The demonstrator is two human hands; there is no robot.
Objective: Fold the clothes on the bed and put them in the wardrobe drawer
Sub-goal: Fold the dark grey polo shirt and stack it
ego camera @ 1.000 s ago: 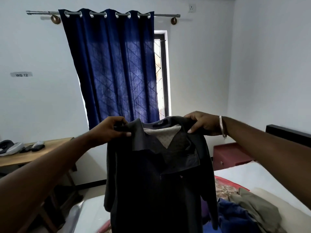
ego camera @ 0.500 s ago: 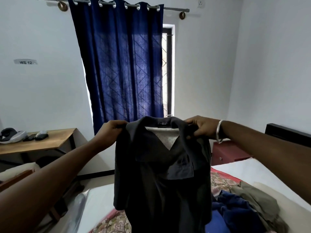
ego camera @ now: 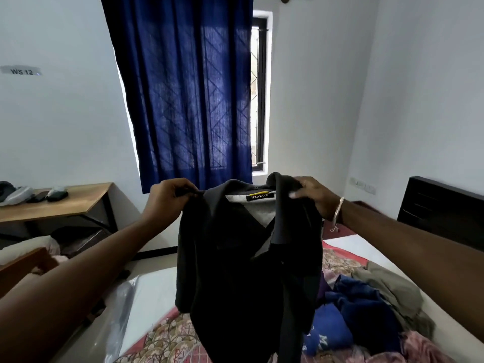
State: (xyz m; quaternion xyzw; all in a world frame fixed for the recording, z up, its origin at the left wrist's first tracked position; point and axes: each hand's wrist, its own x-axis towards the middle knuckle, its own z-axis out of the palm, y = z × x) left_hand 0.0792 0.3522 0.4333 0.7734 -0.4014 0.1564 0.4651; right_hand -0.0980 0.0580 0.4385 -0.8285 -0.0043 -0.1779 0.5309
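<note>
A dark grey jacket [ego camera: 243, 279] with a grey lining and a black neck label hangs upright in the air over the bed [ego camera: 162, 339]. My left hand [ego camera: 167, 197] pinches its left shoulder. My right hand [ego camera: 314, 196], with a metal bangle at the wrist, grips the right shoulder by the collar. The jacket's hem drops out of the frame at the bottom. On the bed to the right lies a heap of clothes [ego camera: 366, 318]: blue, olive and pink pieces. The wardrobe drawer is not in view.
A patterned bedspread covers the bed, and a dark headboard [ego camera: 442, 213] stands at the right. A wooden desk [ego camera: 65, 203] with small items stands at the left wall. A blue curtain [ego camera: 188, 95] hangs over the window ahead. A clear plastic sheet [ego camera: 123, 310] lies at the bed's left edge.
The view has tilted down and the jacket has come lower and closer. My hands hold the same shoulders, and the neck label now shows clearly.
</note>
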